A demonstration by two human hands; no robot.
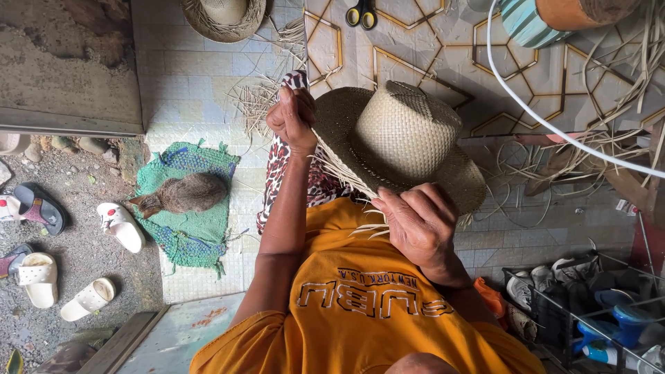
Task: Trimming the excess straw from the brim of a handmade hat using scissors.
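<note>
Holding the woven straw hat, we pinch its brim with the left hand. Our right hand grips the loose strands; tension should stay even.

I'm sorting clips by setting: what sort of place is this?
Probably a home's tiled doorstep used for hat weaving. Loose straw strips litter the floor, sandals lie on the gravel outside, and a shoe rack stands nearby. Both hands work a woven straw hat.

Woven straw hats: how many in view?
2. One pale woven straw hat held in both hands at centre; another woven straw hat on the floor, top left, partly cropped.
</note>
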